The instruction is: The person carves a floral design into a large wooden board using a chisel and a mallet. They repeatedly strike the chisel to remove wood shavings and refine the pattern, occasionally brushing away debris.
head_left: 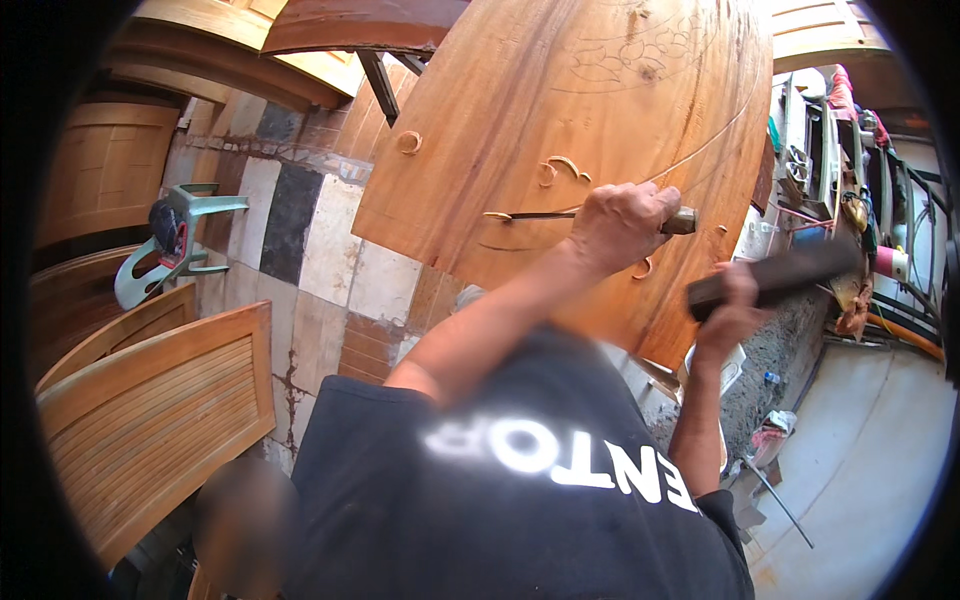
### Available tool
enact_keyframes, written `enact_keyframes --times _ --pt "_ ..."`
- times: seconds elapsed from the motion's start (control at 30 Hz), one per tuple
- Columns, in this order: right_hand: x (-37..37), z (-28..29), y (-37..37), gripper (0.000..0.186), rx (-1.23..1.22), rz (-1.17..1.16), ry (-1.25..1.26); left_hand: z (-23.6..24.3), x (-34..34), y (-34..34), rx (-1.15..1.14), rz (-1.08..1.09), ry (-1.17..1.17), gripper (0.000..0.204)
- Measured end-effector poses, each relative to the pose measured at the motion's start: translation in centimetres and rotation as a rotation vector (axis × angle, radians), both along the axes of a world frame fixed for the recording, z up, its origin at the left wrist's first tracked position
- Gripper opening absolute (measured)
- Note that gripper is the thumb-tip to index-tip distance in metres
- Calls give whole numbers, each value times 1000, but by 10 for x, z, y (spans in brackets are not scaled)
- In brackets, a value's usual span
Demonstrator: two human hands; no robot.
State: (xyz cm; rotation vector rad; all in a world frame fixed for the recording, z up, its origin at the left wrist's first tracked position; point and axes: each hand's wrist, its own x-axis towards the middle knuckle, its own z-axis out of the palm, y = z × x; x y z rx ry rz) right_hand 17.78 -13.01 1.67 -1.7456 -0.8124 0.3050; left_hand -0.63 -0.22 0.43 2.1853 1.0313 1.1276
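Note:
My left hand (pixel 622 228) is closed around the handle of a carving gouge (pixel 545 215). The gouge's thin dark blade lies low over the wooden panel (pixel 420 190), its tip pointing left beside a pale wood curl (pixel 495 216). The butt of the handle sticks out on the right of my fist. My right hand (pixel 735 308) grips a dark wooden mallet (pixel 780 278), raised to the right of the gouge and apart from it; the mallet is slightly blurred. Pencilled curves and a flower drawing (pixel 640 50) mark the panel's surface.
Several wood shavings (pixel 568 166) lie on the panel. A green plastic stool (pixel 185 240) stands at the left on the tiled floor (pixel 300 260), above a louvred wooden door (pixel 170 400). Cluttered tools and rags (pixel 855 210) line the right side. A thin rod (pixel 780 503) lies at lower right.

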Motion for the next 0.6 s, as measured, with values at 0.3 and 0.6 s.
enact_keyframes --times 0.3,0.6 --pt "34 42 -10 48 -60 7 -19 -4 -16 -7 4 -94 26 27" --pt "9 -33 -41 81 -220 372 -206 4 -21 -6 -18 -108 -15 28"
